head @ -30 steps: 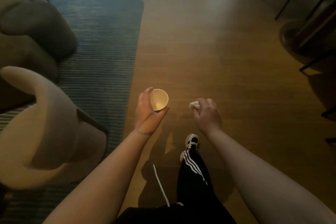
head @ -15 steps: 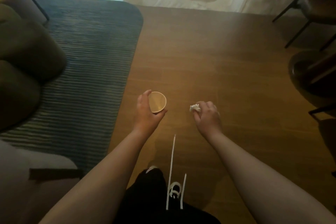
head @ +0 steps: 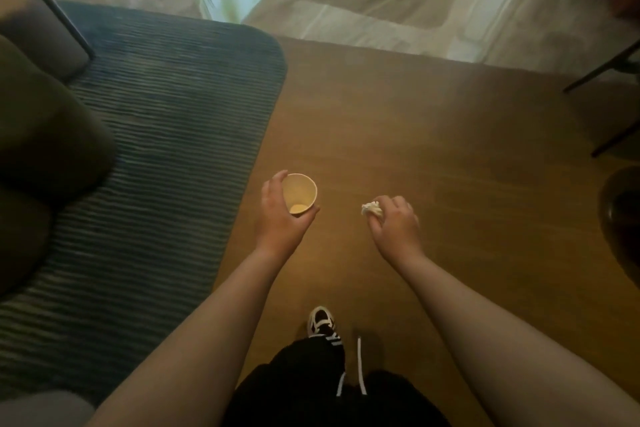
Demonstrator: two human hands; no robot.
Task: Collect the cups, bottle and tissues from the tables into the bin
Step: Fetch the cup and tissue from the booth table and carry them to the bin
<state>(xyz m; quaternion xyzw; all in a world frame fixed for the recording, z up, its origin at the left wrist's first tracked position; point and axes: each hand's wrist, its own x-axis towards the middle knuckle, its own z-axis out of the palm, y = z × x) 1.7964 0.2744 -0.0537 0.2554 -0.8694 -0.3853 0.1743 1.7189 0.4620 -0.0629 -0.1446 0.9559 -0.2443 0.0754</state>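
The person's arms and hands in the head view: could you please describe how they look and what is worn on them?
Both forearms are bare up to the frame's edge, with no sleeves showing. The left hand and right hand wear no gloves; no watch, bracelet or rings are visible.

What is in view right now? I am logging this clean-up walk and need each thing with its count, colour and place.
paper cup: 1, cream, held upright in the left hand
tissue: 1, white, crumpled, pinched in the right hand
rug: 1, dark blue-grey ribbed, floor at left
wooden floor: 1, brown, centre and right
sofa: 1, dark olive, left edge
chair legs: black, right edge; count unclear
left hand: 1, grips the cup
right hand: 1, holds the tissue
shoe: 1 visible, black and white, bottom centre
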